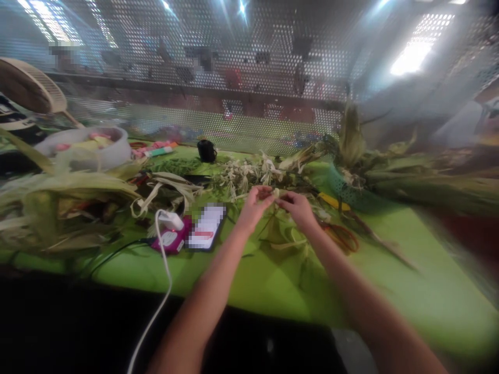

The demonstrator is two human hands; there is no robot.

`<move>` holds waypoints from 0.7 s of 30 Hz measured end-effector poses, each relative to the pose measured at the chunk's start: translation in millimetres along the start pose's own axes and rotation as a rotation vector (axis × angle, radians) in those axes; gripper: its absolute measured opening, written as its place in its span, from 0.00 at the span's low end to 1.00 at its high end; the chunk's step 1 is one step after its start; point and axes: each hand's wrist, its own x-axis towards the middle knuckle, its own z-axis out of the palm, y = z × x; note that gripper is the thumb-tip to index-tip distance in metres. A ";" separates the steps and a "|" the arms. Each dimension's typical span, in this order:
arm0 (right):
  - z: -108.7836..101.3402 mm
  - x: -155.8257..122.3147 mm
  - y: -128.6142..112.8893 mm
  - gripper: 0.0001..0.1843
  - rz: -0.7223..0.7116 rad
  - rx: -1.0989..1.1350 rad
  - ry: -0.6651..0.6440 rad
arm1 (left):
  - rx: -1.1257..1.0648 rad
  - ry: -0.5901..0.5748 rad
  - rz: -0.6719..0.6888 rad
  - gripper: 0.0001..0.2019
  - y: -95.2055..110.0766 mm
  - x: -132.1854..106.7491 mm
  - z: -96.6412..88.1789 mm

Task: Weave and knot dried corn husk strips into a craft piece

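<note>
My left hand and my right hand meet over the middle of the green table, fingertips pinched around a small pale piece of husk. Its exact shape is blurred. Just beyond the hands lies a heap of pale, knotted-looking husk pieces. Green and tan husk strips are spread beneath my right hand. Left of my left forearm rests a phone with a lit screen.
A purple power socket with a white charger and cable sits beside the phone. Large husks cover the left side. A white basin, a black object and a green basket stand farther back. An orange loop lies right.
</note>
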 end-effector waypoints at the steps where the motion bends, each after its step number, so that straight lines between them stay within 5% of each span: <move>1: -1.1 -0.9 -1.2 0.16 0.025 0.054 0.011 | -0.027 0.016 -0.041 0.17 -0.3 0.4 -0.9; 8: -6.0 -4.2 -3.6 0.14 0.035 0.176 -0.010 | 0.018 -0.173 -0.134 0.15 -7.9 3.1 1.4; 14: -6.8 -4.0 0.9 0.11 -0.095 -0.063 0.143 | 0.062 -0.117 -0.137 0.08 -9.6 3.0 2.2; 21: -6.3 -8.6 -9.3 0.11 -0.038 -0.010 0.117 | -0.067 -0.080 -0.177 0.14 -4.1 -0.5 5.0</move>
